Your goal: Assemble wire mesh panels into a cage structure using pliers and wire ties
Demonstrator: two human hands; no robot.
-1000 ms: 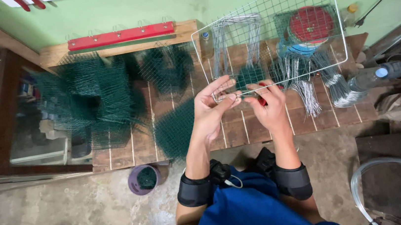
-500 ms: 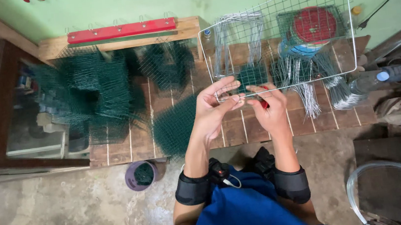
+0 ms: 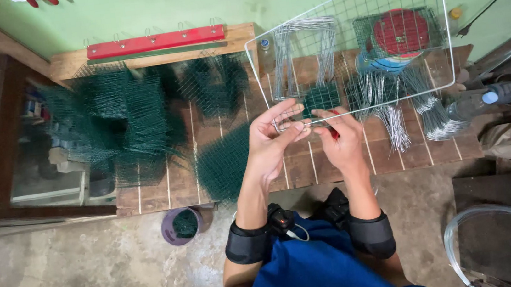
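Over a slatted wooden workbench (image 3: pixel 333 160), left hand (image 3: pixel 271 145) pinches the white wire-grid panel (image 3: pixel 356 44) corner steady while right hand (image 3: pixel 340 141) clenches a red-handled tool (image 3: pixel 333 132) against it.

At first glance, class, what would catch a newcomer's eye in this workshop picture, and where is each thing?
First, the two hands at the centre: the left hand and right hand hold the near edge of a large white wire grid panel that tilts up toward the green wall. Left of them, heaps of dark green wire mesh cover the wooden bench. A red bar lies along the bench's back edge.
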